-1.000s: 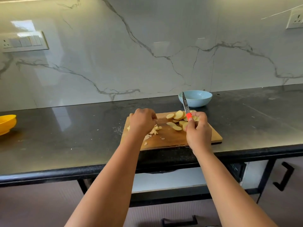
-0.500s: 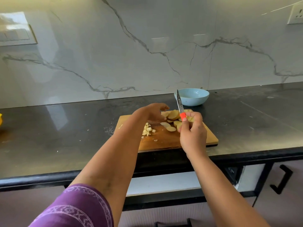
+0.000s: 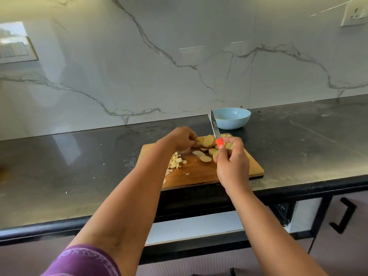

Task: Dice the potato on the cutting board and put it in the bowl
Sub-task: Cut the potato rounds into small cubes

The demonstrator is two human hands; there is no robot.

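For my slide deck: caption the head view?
Left hand gathers potato slices; right hand holds knife upright over cutting board.

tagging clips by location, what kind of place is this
Most likely a home kitchen: a dark stone counter against a marble-look wall, a wooden cutting board with potato slices, and cupboard fronts below.
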